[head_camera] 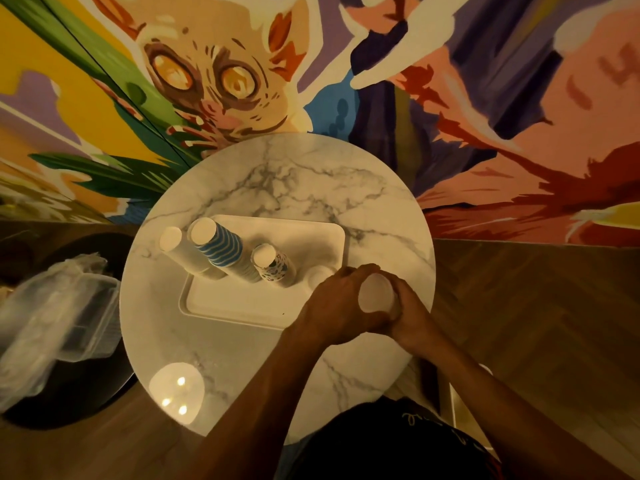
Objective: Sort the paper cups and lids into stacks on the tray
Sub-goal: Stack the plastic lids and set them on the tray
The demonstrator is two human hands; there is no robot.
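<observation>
**White stack in hand, tray is next**

Got my left hand (332, 303) and right hand (407, 308) both curled tight round a white stack (375, 292), by the tray's (242, 303) near right corner. Cups or lids, can't tell. 3 stacks stand on the tray. Next move, I reckon: set it upright beside the patterned cups (273, 268).

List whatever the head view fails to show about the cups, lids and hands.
Head view, white item: left hand and right hand wrap it; cup or lids unclear.
Head view, pale round thing on the tray: partly behind left hand, dim.
Head view, blue-striped stack: cup count too small to tell.
</observation>
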